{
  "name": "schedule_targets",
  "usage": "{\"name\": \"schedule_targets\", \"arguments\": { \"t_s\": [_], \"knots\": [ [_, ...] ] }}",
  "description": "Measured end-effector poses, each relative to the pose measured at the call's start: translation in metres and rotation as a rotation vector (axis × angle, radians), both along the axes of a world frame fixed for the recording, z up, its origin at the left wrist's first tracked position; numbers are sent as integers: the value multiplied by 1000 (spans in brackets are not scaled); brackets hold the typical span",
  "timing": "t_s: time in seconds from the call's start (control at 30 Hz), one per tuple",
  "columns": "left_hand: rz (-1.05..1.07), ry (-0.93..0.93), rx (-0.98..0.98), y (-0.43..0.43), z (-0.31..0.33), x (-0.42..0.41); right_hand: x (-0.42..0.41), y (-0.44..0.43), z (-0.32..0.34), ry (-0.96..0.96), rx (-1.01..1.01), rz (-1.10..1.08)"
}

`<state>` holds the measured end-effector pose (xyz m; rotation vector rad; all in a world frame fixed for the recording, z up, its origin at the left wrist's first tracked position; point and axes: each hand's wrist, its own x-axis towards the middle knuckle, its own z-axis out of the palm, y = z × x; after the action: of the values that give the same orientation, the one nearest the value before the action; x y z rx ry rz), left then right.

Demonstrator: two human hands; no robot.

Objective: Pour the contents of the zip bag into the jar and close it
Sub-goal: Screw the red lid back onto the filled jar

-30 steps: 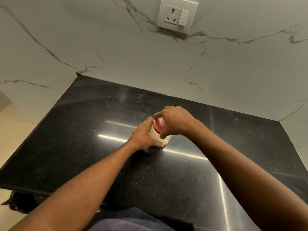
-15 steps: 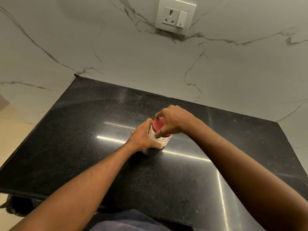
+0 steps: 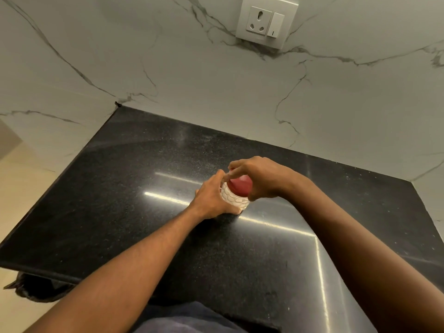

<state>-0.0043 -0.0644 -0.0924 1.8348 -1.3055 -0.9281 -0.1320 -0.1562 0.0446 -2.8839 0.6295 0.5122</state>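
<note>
A small clear jar (image 3: 233,197) with a scale-patterned wall stands upright near the middle of the black counter (image 3: 125,188). A red lid (image 3: 240,186) sits on top of it. My left hand (image 3: 211,198) wraps the jar's body from the left. My right hand (image 3: 257,176) curls over the lid from the right, fingertips on its rim. No zip bag is in view.
A marble wall rises behind and to the right of the counter, with a socket and switch plate (image 3: 265,21) high up. The counter's left edge drops to a light floor, where a dark bag-like thing (image 3: 36,288) lies beneath the corner.
My right hand has turned on the lid, fingers shifting around its rim, showing more of the red top. The left hand and jar stay in place. The camera tilted slightly.
</note>
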Motion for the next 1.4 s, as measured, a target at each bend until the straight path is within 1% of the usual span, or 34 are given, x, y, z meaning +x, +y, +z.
{"name": "schedule_targets", "arguments": {
  "t_s": [0.07, 0.13, 0.17, 0.3, 0.5, 0.63, 0.73, 0.8, 0.87, 0.93, 0.97, 1.0, 1.03, 1.07, 1.1, 1.13, 1.17, 1.2, 1.23, 1.3, 1.37, 1.4],
  "knots": [
    [-12, -9, 4, -1, 0, 2, -4, -1, 7, -82, 12, 65],
    [-20, -14, 9, -2, -1, 3, -7, -4, 15, -162, 12, 57],
    [-17, -14, 12, -3, -2, 4, -7, -5, 18, -160, 1, 37],
    [-16, -4, 12, -5, -3, 4, -4, 0, 11, -39, -56, 11],
    [-21, -14, 7, -5, -4, 4, 2, -3, 6, 23, -67, -52],
    [-12, -11, 5, -5, -3, 4, 7, -2, -2, 64, -76, -45],
    [-13, -21, 10, -4, -3, 4, 9, -3, -9, 42, -137, -98],
    [-16, -29, 20, -5, -4, 4, 12, -3, -14, -15, -216, -238],
    [-8, -16, 25, -5, -4, 3, 20, -1, -19, 20, -341, -342],
    [-4, -19, 23, -4, -3, 2, 24, 0, -19, 42, -435, -377],
    [-3, -20, 18, -4, -3, 2, 22, -3, -17, 38, -450, -389],
    [-3, -20, 16, -4, -4, 2, 18, -7, -15, 16, -397, -377],
    [-4, -21, 15, -4, -4, 2, 14, -10, -12, -11, -287, -349],
    [-2, -22, 16, -4, -4, 3, 10, -12, -8, -11, -117, -303],
    [-3, -20, 21, -3, -4, 3, 8, -9, -2, 50, 28, -226],
    [-7, -18, 23, -3, -4, 3, 7, -7, 0, 91, 82, -140],
    [-12, -19, 21, -3, -4, 4, 5, -4, -1, 125, 50, -97],
    [-17, -26, 18, -4, -5, 4, 5, -3, -6, 120, -25, -98],
    [-18, -36, 14, -5, -6, 4, 6, -2, -8, 85, -114, -142],
    [-10, -41, 10, -5, -6, 4, 13, -3, -13, 35, -260, -299],
    [-2, -37, 15, -4, -5, 3, 17, -4, -15, 86, -353, -414],
    [0, -39, 19, -4, -5, 3, 18, -7, -17, 75, -376, -418]
  ]
}}
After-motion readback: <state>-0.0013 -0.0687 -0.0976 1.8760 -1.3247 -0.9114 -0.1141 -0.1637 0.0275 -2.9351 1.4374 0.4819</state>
